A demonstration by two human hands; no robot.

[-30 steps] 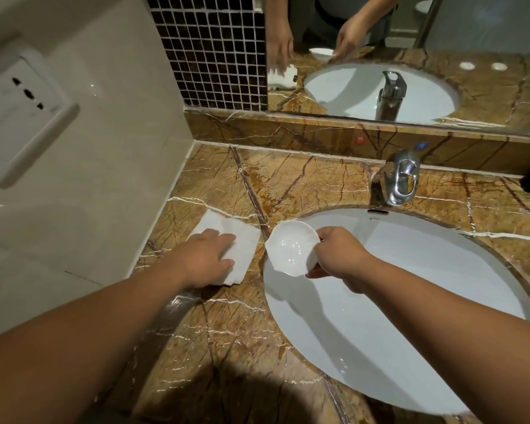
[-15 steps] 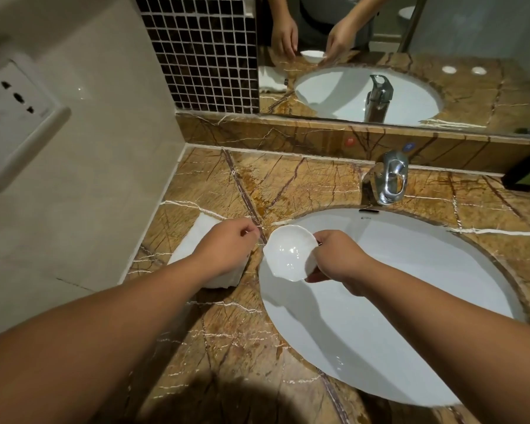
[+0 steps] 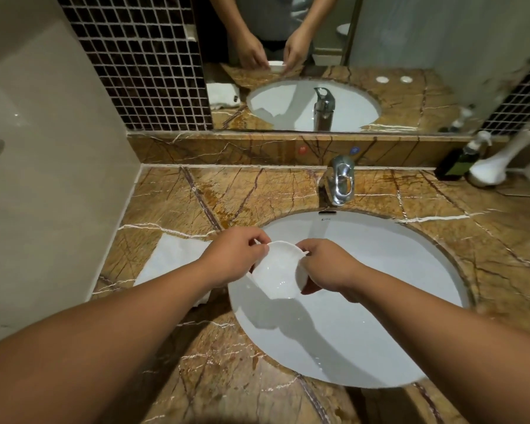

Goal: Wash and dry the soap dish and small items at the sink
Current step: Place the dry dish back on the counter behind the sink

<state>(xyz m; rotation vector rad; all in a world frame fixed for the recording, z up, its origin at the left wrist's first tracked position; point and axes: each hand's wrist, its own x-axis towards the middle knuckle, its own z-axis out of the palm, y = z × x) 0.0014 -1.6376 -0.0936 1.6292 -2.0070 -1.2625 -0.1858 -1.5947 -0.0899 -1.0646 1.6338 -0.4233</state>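
A small white soap dish (image 3: 277,272) is held tilted over the left rim of the white oval sink (image 3: 380,301). My left hand (image 3: 231,260) pinches its far left edge. My right hand (image 3: 326,267) grips its right side, with fingers under the dish. A white folded towel (image 3: 172,258) lies on the brown marble counter left of the sink, partly covered by my left forearm. The dish looks glossy and holds nothing.
A chrome faucet (image 3: 338,182) stands behind the sink, with no water running. At the far right of the counter (image 3: 196,203) stand a dark pump bottle (image 3: 459,159) and a white vase (image 3: 493,165). The mirror above shows the same scene. A beige wall bounds the left.
My left hand left the towel and moved right to take the dish's left edge. The dish now sits in both hands, slightly nearer the basin. The view has shifted right.
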